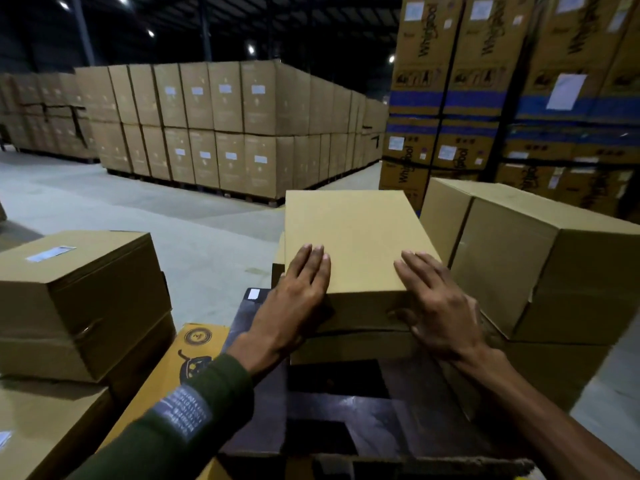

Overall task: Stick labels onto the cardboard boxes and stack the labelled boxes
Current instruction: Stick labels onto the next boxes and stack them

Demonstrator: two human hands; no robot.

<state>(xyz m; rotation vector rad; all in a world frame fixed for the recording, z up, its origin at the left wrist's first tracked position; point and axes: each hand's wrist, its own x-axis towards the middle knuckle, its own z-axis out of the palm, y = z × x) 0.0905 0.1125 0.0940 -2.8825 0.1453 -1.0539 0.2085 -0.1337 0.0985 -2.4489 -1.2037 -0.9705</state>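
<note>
Although a white label [51, 253] already sits on top of the plain brown cardboard box [83, 271] at the far left, stacked on other brown boxes and so apparently finished, the work looks only partly done. Right of it, a yellow printed carton [194, 355] shows a round seal and a black drawing, too small to read. A paper strip with fine print [181, 410] clings to the person's green sleeve; I cannot read it, and it may be a label waiting for use. Both hands lie on the unlabelled tan cardboard box [349, 237] at centre, which rests on another brown box above a dark printed carton [346, 410]. The left hand [294, 296] has straight fingers pressed together on the lid; the right hand [436, 306] has fingers spread, thumb against the near face. This box apparently needs its label. More plain boxes [540, 265] stand just right. Tall cartons [446, 81] behind read "Whirlpool".
</note>
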